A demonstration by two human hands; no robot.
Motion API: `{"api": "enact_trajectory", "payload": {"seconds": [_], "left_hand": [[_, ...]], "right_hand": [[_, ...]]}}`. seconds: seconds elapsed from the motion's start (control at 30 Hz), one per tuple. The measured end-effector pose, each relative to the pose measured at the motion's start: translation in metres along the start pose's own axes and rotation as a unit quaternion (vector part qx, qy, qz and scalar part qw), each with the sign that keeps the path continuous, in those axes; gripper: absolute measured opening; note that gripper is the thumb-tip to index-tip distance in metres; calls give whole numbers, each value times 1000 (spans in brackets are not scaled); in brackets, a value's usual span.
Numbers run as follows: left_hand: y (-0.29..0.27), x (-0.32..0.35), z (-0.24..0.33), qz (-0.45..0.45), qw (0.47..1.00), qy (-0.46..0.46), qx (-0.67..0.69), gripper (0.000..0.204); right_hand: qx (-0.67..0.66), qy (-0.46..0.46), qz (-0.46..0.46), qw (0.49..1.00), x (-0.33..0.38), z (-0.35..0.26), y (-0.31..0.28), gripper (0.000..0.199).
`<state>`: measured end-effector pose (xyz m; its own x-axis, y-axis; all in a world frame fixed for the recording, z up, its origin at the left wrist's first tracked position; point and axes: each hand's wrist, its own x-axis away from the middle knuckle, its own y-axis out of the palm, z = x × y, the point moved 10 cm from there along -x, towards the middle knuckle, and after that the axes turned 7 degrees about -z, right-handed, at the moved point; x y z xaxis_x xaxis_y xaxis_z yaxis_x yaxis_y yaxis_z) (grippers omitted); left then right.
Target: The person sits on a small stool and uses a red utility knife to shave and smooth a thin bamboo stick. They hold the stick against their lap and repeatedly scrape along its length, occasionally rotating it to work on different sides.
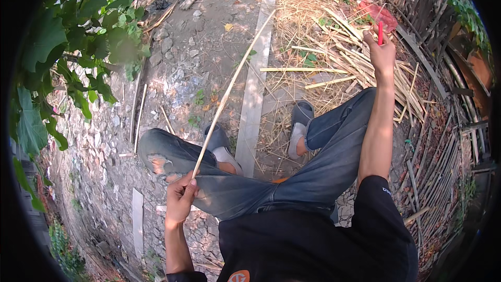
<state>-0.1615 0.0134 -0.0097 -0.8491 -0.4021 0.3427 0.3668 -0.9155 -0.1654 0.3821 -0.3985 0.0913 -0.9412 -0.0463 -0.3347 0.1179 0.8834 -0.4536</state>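
Observation:
A long, thin, pale bamboo-like strip (227,93) slants up and away from my left hand (181,198), whose fingers pinch its lower end near my left knee. The strip's far tip lies over the upper part of a grey wooden plank (252,109). Out to the far right, my right hand (381,55) is closed around a slim red object (380,32). Only its red end sticks up past the fingers, so its kind is hidden. Below and beside that hand lies a heap of split pale strips (347,47).
Dry straw (292,26) covers the ground beside the plank. A red bag (381,14) lies beyond the heap. Stick fencing (433,162) lines the right side, and a leafy plant (57,47) hangs at the left. My shoes (298,130) rest either side of the plank.

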Motion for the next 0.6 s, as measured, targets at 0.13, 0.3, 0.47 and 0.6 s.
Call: {"api": "enact_trajectory", "payload": {"seconds": [0.13, 0.3, 0.47, 0.6], "left_hand": [[36, -5, 23, -83, 994, -24, 62, 45], [90, 4, 48, -279, 953, 14, 118, 60], [59, 15, 113, -290, 839, 279, 367, 95], [10, 12, 129, -40, 842, 446, 300, 82]], "right_hand": [[-16, 52, -224, 973, 68, -62, 99, 49], [-372, 150, -420, 814, 158, -102, 207, 34], [-590, 202, -343, 703, 164, -119, 212, 31], [-622, 225, -352, 662, 181, -134, 227, 39]]}}
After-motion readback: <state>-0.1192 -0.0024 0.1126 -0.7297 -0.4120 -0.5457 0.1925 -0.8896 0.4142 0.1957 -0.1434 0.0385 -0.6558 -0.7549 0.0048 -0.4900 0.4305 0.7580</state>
